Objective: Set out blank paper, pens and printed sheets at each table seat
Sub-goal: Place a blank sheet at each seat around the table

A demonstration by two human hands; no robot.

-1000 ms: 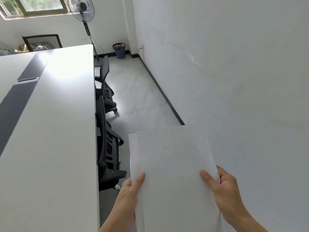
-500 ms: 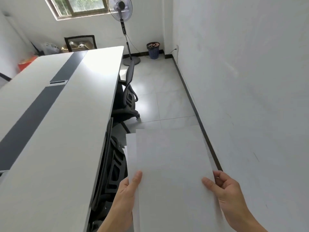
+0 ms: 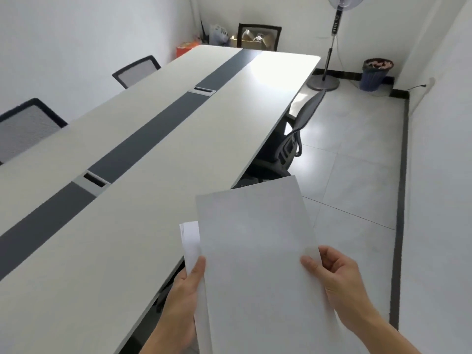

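I hold a stack of white paper sheets (image 3: 255, 251) in front of me, over the near right edge of the long white table (image 3: 166, 154). My left hand (image 3: 184, 302) grips the stack's left edge, thumb on top. My right hand (image 3: 337, 284) pinches the right edge of the top sheet. A lower sheet (image 3: 190, 241) sticks out at the left. The top sheet looks blank. No pens are in view.
The table has a dark centre strip (image 3: 143, 134) with two cable hatches. Black mesh chairs stand at the right side (image 3: 301, 129), at the far left (image 3: 138, 70) and at the head (image 3: 258, 37). A standing fan (image 3: 329, 60) and a bin (image 3: 375, 72) are at the back right.
My view has swung left, bringing the whole table and the far chairs into sight. The top sheet has slid right, so a lower sheet now shows at the left.
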